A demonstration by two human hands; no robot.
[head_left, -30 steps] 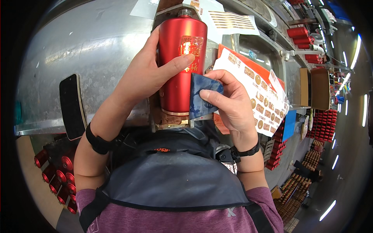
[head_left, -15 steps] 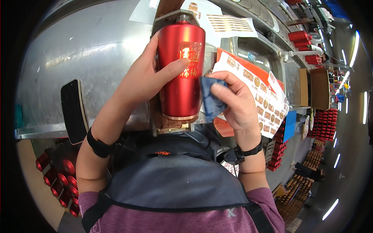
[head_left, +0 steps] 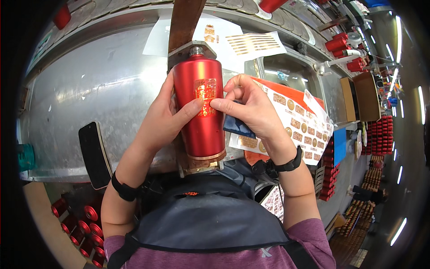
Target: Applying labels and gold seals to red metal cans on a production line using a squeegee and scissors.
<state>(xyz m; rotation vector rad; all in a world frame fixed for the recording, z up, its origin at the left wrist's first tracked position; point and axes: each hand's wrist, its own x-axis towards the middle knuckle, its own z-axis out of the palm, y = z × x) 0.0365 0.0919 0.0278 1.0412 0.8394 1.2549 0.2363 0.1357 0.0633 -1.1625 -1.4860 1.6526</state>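
In the frame's centre, the left hand [head_left: 156,123] grips a red bottle [head_left: 202,139], while the right hand [head_left: 253,107] has its thumb at the gold lettering [head_left: 206,96] and a blue piece [head_left: 237,127] tucked underneath. A black phone [head_left: 95,154] lies at left, a sticker sheet [head_left: 309,123] right of centre.

1. The person is wearing a mottled purple short-sleeved shirt [head_left: 201,261], and a pale angular logo [head_left: 266,253] is showing on its chest.
2. A dark grey apron [head_left: 206,224] with black edging is covering the front, black shoulder straps [head_left: 123,250] joining its corners.
3. Small orange lettering [head_left: 191,193] is standing out against dark cloth.
4. A black left wrist strap [head_left: 123,186] and a matching right wrist strap [head_left: 290,163] are circling the wrists.
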